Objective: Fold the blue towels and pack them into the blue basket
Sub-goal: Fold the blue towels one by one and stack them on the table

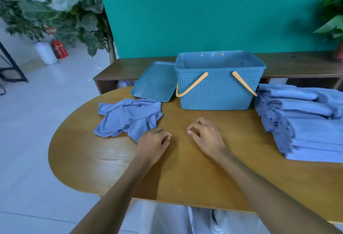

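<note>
A blue plastic basket (217,92) with orange handles stands open at the back of the wooden table (111,159). A crumpled blue towel (128,117) lies to its left. My left hand (153,142) rests on the table beside that towel's near corner, fingers loosely curled, holding nothing. My right hand (206,134) hovers over the middle of the table in front of the basket, fingers loosely curled and holding nothing. A tall stack of folded blue towels (304,122) fills the right side of the table.
The basket's blue lid (155,82) leans against the basket's left side. A dark wooden shelf (297,65) runs behind the table below a teal wall. Potted plants (55,7) and a red fire extinguisher (59,48) stand on the floor at left.
</note>
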